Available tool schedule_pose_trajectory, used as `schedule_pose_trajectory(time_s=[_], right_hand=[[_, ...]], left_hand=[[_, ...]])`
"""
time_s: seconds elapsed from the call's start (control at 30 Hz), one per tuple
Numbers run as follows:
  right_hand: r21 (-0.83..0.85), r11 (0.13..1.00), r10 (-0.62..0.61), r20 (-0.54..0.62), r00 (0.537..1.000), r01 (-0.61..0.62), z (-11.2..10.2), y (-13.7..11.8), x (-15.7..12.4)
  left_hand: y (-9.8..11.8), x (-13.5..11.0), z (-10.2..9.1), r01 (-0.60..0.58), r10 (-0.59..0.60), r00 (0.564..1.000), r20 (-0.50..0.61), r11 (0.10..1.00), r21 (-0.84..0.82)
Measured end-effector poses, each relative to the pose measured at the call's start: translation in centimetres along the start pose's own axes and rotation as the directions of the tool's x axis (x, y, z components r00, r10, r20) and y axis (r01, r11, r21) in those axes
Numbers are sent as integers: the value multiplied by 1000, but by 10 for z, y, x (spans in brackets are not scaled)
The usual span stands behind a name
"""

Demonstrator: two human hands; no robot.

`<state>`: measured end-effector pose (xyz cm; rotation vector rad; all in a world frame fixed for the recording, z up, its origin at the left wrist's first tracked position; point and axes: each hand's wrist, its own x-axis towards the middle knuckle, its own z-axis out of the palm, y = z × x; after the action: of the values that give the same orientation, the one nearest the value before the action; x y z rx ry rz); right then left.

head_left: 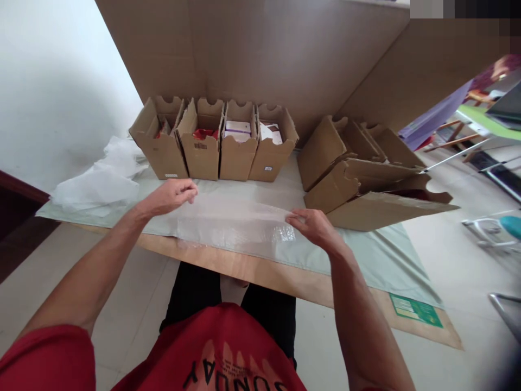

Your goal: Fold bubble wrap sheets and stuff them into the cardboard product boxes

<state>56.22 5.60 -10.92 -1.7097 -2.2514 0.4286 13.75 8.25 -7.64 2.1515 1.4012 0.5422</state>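
Note:
A clear sheet of bubble wrap [236, 220] lies flat on the pale green cloth [366, 255] that covers the wooden table. My left hand [171, 194] pinches the sheet's far left corner with curled fingers. My right hand [311, 225] pinches its right edge, fingers closed on the plastic. The sheet is stretched between both hands.
Several open cardboard boxes [211, 138] holding small packs stand in a row behind the sheet. Empty boxes [366, 174] lie tipped over at the right. A heap of white plastic wrap [101, 182] sits at the left. The table's front edge [260, 271] is near my legs.

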Motion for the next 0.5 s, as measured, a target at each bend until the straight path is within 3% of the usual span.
schedule_pose_trajectory(time_s=[0.13, 0.2, 0.3, 0.37, 0.43, 0.5], right_hand=[[294, 955, 24, 37, 999, -34, -21, 6, 4], [347, 933, 96, 8, 995, -93, -17, 14, 18], [235, 947, 249, -104, 963, -219, 4, 26, 35], [78, 961, 278, -248, 928, -267, 21, 28, 35], [-62, 966, 212, -358, 909, -249, 38, 23, 25], [-151, 973, 108, -367, 924, -174, 54, 11, 12]], left_hand=[[-15, 33, 0, 74, -71, 996, -55, 996, 57], [-16, 48, 16, 89, -55, 971, -234, 987, 135], [-6, 51, 55, 61, 79, 862, -501, 964, 257], [4, 42, 86, -50, 207, 849, -486, 948, 316], [14, 28, 114, -167, 302, 879, -370, 920, 354], [20, 16, 137, -251, 341, 916, -210, 897, 363]])
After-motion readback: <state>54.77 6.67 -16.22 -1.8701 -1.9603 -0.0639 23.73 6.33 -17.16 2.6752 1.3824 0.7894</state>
